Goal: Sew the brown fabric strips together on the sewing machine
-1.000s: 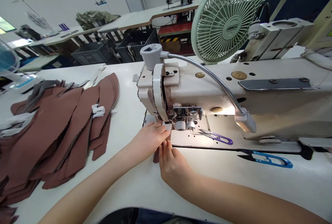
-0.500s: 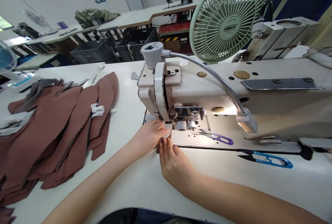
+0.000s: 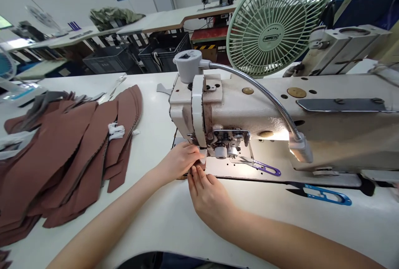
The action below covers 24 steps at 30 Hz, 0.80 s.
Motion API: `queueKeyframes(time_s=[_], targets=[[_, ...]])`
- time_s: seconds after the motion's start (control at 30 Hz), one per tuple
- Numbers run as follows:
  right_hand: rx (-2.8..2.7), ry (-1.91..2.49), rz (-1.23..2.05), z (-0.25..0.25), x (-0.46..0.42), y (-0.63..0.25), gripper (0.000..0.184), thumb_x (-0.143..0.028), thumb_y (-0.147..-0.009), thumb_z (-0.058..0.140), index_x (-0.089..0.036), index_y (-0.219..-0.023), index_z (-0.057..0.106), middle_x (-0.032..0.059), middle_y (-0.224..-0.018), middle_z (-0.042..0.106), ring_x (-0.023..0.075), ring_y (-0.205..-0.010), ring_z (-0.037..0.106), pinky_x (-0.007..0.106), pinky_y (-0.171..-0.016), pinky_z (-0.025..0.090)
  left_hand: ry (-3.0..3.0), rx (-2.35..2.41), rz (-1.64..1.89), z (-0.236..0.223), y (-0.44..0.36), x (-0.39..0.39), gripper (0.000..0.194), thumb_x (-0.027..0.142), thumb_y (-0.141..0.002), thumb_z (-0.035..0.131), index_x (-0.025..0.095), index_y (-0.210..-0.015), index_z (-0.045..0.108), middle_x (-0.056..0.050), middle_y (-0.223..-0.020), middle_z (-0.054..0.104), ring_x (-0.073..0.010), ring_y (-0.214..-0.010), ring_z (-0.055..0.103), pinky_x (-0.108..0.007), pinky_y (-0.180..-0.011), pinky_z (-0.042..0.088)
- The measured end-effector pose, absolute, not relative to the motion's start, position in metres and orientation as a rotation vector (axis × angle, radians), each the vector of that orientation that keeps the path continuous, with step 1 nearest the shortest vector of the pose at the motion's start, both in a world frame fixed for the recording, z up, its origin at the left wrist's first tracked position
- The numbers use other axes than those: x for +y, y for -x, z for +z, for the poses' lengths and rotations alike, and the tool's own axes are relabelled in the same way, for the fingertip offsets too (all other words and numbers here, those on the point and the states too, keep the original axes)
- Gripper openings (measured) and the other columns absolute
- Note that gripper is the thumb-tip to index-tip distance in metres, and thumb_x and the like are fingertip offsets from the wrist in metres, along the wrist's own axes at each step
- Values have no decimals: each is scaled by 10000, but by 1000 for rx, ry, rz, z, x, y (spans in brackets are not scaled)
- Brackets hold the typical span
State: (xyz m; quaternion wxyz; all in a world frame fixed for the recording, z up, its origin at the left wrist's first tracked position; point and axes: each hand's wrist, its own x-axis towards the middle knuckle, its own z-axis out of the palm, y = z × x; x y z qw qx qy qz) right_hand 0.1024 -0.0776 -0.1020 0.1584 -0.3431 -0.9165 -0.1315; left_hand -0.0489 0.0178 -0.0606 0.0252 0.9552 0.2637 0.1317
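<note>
At the head of a sewing machine, my left hand is closed on a small brown fabric piece with a pale ribbed patch on top. The fingers of my left hand lie close to the needle area, which is partly hidden. My right hand rests just in front, its fingers stretched out and touching the near edge of the brown piece. Most of that piece is covered by my hands. Purple thread snips lie on the machine bed to the right, and blue thread snips on the table.
A pile of brown fabric pieces covers the table's left side, with white thread tufts on it. A lamp on a bent metal neck lights the bed. Behind stand a green fan and grey crates.
My right hand has shifted slightly left, and the brown piece shows a little more at its near edge. The whole view has moved slightly.
</note>
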Motion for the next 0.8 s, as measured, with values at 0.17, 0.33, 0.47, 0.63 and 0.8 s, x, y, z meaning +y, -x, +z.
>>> queueKeyframes(time_s=[0.17, 0.33, 0.47, 0.63, 0.8], targets=[[-2649, 1004, -274, -103, -76, -103, 402, -50, -854, 403, 57, -1203, 570, 303, -1201, 583, 361, -1119, 579, 419, -697, 503, -2904, 833, 445, -60, 45, 23, 247, 212, -933, 436, 183, -810, 648, -4, -667, 550, -135, -657, 517, -248, -706, 425], [-2644, 1033, -284, -103, -70, -105, 399, -81, -861, 444, 40, -1222, 563, 302, -1216, 575, 340, -1126, 580, 416, -752, 504, -2812, 811, 480, -63, 49, 30, 299, 70, -886, 399, 187, -841, 670, 4, -678, 586, -125, -682, 538, -248, -732, 435], [-2641, 1071, -256, -107, -64, -104, 412, -82, -864, 452, 32, -1249, 542, 297, -1217, 579, 322, -1162, 558, 417, -796, 494, -2827, 783, 502, -68, 50, 36, 304, 92, -887, 401, 186, -840, 687, -18, -721, 620, -150, -743, 563, -276, -730, 454], [-2624, 1109, -251, -110, -58, -102, 435, -106, -868, 452, 46, -1271, 520, 305, -1248, 553, 344, -1183, 536, 426, -807, 483, -2875, 685, 573, -77, 51, 44, 285, 153, -926, 416, 168, -856, 692, -47, -773, 653, -155, -776, 572, -293, -756, 468], [-2600, 1220, -194, -106, -55, -101, 444, -179, -915, 441, 28, -1304, 502, 272, -1319, 510, 323, -1239, 488, 410, -886, 455, -2898, 609, 607, -82, 52, 52, 292, 171, -943, 418, 163, -872, 701, -57, -833, 663, -150, -788, 567, -287, -764, 471]])
